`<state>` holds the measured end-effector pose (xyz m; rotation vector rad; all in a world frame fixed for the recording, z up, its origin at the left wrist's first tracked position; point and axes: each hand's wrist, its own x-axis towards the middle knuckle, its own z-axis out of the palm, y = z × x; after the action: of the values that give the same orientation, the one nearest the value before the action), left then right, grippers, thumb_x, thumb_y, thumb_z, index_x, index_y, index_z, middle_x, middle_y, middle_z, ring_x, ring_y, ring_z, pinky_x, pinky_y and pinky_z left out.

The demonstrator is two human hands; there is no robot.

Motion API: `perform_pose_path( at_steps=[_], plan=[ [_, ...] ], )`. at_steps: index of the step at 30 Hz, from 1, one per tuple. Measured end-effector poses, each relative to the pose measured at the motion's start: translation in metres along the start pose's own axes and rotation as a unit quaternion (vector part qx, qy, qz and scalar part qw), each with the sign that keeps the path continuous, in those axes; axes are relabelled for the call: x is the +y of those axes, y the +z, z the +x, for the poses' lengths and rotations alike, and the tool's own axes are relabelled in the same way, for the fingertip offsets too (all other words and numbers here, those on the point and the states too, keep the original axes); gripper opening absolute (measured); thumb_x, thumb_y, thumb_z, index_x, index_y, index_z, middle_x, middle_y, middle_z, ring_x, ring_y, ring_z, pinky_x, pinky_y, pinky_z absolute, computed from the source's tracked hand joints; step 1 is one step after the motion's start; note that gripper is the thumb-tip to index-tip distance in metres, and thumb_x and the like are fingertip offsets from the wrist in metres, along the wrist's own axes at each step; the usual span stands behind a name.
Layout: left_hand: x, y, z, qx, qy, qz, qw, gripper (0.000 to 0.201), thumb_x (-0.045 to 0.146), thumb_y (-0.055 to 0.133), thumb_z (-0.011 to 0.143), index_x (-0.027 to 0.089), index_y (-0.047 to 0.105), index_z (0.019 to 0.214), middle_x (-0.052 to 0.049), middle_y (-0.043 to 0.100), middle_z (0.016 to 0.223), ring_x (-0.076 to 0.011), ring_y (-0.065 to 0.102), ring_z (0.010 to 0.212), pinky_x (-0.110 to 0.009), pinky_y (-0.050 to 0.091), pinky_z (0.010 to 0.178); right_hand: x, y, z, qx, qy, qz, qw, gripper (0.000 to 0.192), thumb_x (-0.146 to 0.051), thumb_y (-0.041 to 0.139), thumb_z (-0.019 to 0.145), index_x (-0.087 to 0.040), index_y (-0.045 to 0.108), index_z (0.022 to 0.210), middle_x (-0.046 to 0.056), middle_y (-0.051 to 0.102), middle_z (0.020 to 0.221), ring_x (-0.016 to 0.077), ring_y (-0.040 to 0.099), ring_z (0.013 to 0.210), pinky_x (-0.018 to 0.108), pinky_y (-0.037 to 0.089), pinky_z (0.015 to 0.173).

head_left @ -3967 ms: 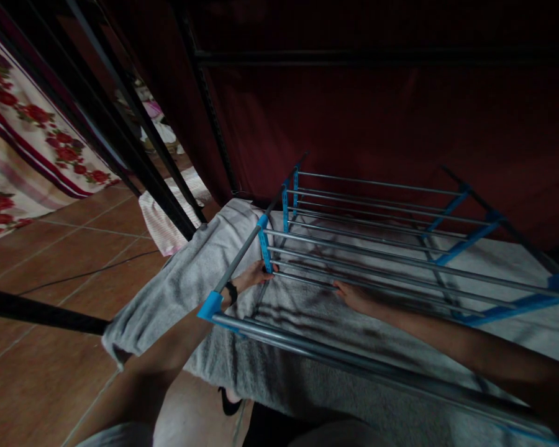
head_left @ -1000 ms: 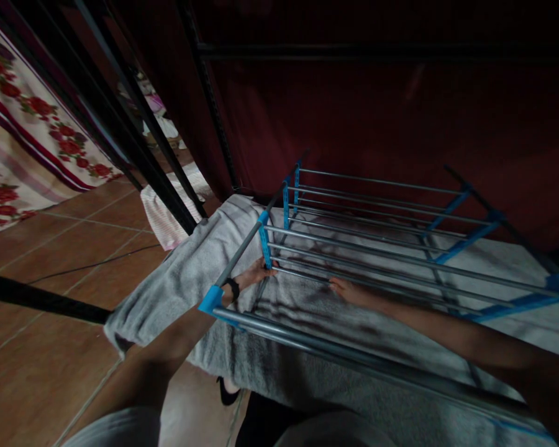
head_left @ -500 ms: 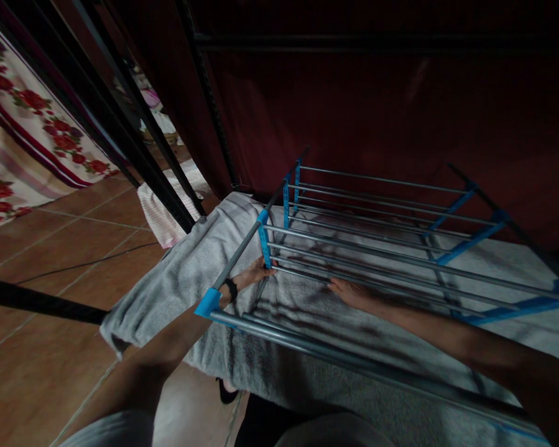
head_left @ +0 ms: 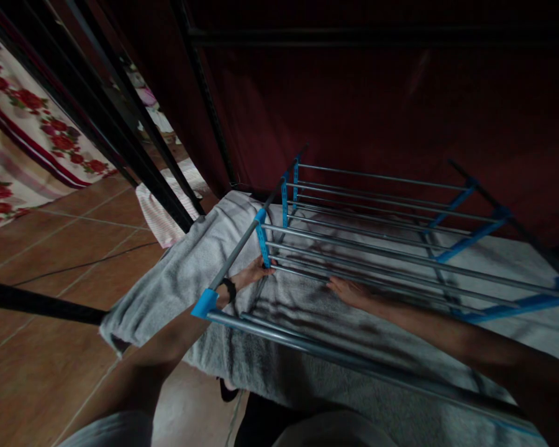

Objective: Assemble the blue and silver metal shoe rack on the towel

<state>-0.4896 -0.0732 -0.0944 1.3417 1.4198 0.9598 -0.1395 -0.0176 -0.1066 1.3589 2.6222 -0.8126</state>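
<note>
- Nearest me, my knees fill the bottom edge, with the tiled floor (head_left: 65,248) off to my left.
- A grey towel (head_left: 168,279) lies under the drying rack (head_left: 377,248), its left end hanging off past the rack's side.
- My left hand (head_left: 255,271) reaches through the rack beside a blue bracket (head_left: 262,243), fingers curled at the rail's end; I cannot tell whether they grip the rail or the towel.
- My right hand (head_left: 347,290) lies under the rails, fingers stretched out flat on the towel.
- Beyond, a pink striped cloth (head_left: 161,211) sits on the floor by dark poles (head_left: 135,155).
- Farthest, a dark red curtain (head_left: 377,112) and a flowered fabric (head_left: 28,136) on the left.
</note>
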Motion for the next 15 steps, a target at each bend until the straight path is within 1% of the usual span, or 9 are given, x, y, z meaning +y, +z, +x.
perform_pose_path(
  at_steps=[4, 7, 11, 15],
  plan=[
    [-0.008, -0.002, 0.003, 0.004, -0.007, -0.005, 1.000, 0.023, 0.027, 0.078, 0.067, 0.020, 0.062, 0.082, -0.004, 0.061, 0.078, -0.0185, 0.050, 0.076, -0.032, 0.042, 0.072, 0.000, -0.001, 0.000, -0.005, -0.002, -0.013, 1.000, 0.029, -0.045, 0.043, 0.101, -0.023, 0.061, 0.106, 0.008, 0.070, 0.095, 0.0236, 0.066, 0.087, 0.029, 0.040, 0.072],
    [-0.019, -0.002, 0.008, 0.006, -0.008, -0.006, 1.000, 0.028, 0.029, 0.079, 0.064, 0.020, 0.062, 0.085, -0.002, 0.060, 0.077, -0.0178, 0.049, 0.076, -0.031, 0.041, 0.073, 0.001, 0.000, 0.001, -0.008, -0.002, -0.014, 1.000, 0.029, -0.046, 0.043, 0.101, -0.023, 0.061, 0.106, 0.008, 0.071, 0.095, 0.0234, 0.066, 0.088, 0.029, 0.040, 0.072],
    [-0.028, -0.002, 0.013, 0.007, -0.010, -0.007, 1.000, 0.032, 0.034, 0.079, 0.063, 0.019, 0.061, 0.085, 0.000, 0.058, 0.077, -0.0163, 0.049, 0.075, -0.030, 0.041, 0.074, 0.005, 0.004, 0.004, -0.010, -0.008, 0.012, 1.000, 0.034, -0.046, 0.041, 0.101, -0.022, 0.064, 0.106, 0.009, 0.070, 0.103, 0.0246, 0.065, 0.096, 0.031, 0.043, 0.081],
    [-0.025, -0.003, 0.012, 0.000, -0.018, -0.001, 1.000, 0.036, 0.036, 0.082, 0.061, 0.019, 0.061, 0.086, 0.001, 0.058, 0.075, -0.0155, 0.048, 0.072, -0.030, 0.040, 0.071, 0.007, 0.006, 0.008, -0.009, -0.013, 0.052, 0.999, 0.038, -0.043, 0.037, 0.102, -0.021, 0.067, 0.109, 0.010, 0.069, 0.112, 0.0251, 0.064, 0.104, 0.033, 0.044, 0.090]
  ],
)
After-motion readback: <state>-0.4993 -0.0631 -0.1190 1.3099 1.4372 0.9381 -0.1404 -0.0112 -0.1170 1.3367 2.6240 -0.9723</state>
